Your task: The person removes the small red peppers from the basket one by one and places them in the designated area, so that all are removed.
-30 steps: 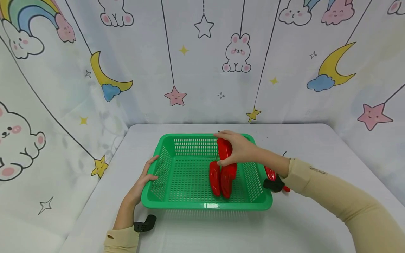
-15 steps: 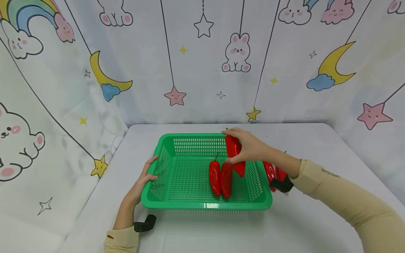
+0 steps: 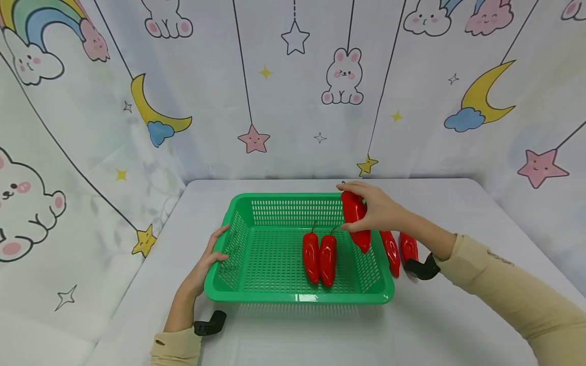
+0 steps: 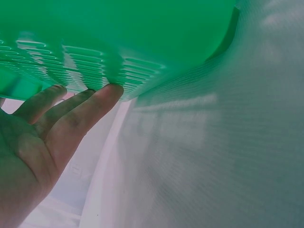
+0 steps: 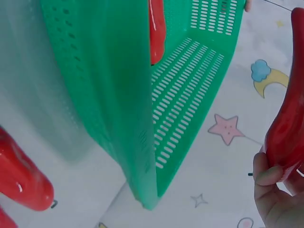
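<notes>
A green plastic basket (image 3: 274, 297) with slotted walls stands on the table. At its left rim is my left hand (image 3: 203, 267), its thumb over the edge and several fingers (image 4: 90, 111) against the outer wall below. My right hand (image 3: 382, 207) holds a glossy red chili pepper (image 3: 354, 213) between thumb and fingers, above the basket's right end. In the right wrist view that pepper (image 5: 292, 104) points upward at the right side. Two more red peppers, one on the left (image 3: 310, 256) and one on the right (image 3: 327, 259), lie side by side in the basket.
Outside the basket's right wall, two red peppers lie on the white table (image 3: 293, 335): one close to the wall (image 3: 390, 254), the other farther right (image 3: 407, 246), partly behind the right wrist's black camera (image 3: 423, 267). A patterned curtain (image 3: 293, 101) hangs behind.
My right hand has carried its pepper rightward, from over the two peppers to the basket's right end. Both peppers in the basket now show fully. The left hand stays put.
</notes>
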The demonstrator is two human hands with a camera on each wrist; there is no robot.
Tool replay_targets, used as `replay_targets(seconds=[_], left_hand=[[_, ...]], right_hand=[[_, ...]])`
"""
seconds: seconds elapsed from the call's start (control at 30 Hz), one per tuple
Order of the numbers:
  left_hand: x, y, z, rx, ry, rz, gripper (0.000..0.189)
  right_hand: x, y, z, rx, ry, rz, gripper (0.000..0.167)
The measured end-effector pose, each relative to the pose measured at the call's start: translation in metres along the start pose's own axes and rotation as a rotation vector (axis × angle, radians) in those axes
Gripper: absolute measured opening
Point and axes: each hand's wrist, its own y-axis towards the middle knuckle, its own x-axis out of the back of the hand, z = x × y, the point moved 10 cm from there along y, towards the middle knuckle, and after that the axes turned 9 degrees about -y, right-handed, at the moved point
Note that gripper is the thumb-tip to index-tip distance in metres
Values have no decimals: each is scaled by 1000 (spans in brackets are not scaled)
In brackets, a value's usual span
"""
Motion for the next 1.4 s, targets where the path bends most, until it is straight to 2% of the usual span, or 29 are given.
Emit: replay_targets(seconds=[0.5, 0.83, 1.4], left_hand=[[0, -1, 0, -1, 4, -12, 70], [-1, -1, 0, -5, -4, -3, 71], [-1, -1, -1, -2, -9, -3, 71]], right_hand=[[12, -18, -23, -41, -5, -21, 80], [20, -27, -29, -19, -38, -62, 79], [33, -44, -49, -55, -66, -88, 74]])
